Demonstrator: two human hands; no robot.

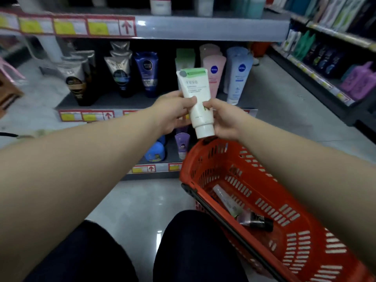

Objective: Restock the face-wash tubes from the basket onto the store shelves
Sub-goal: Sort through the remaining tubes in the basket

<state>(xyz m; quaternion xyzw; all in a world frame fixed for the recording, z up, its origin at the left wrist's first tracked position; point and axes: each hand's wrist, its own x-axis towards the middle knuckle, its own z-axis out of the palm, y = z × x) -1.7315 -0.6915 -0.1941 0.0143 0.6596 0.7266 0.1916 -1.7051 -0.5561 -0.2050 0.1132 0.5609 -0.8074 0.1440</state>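
Note:
A white face-wash tube (pixel 196 98) with a green crimped end stands cap-down in the air in front of the middle shelf (pixel 114 102). My left hand (pixel 173 112) grips its left side with the thumb across the front. My right hand (pixel 223 117) holds its lower right side near the white cap. Below on the right stands the red basket (pixel 305 231); inside it lie a pale tube (pixel 225 200) and a pinkish tube with a black cap (pixel 255 220).
On the middle shelf stand rows of tubes: black and silver (pixel 81 82), dark blue (pixel 147 72), green (pixel 185 58), pink (pixel 213 74) and light blue (pixel 240 74). A lower shelf holds a purple tube (pixel 182 143) and a blue jar (pixel 154 152). Another shelving run (pixel 325 64) lines the right aisle. My knees are at the bottom.

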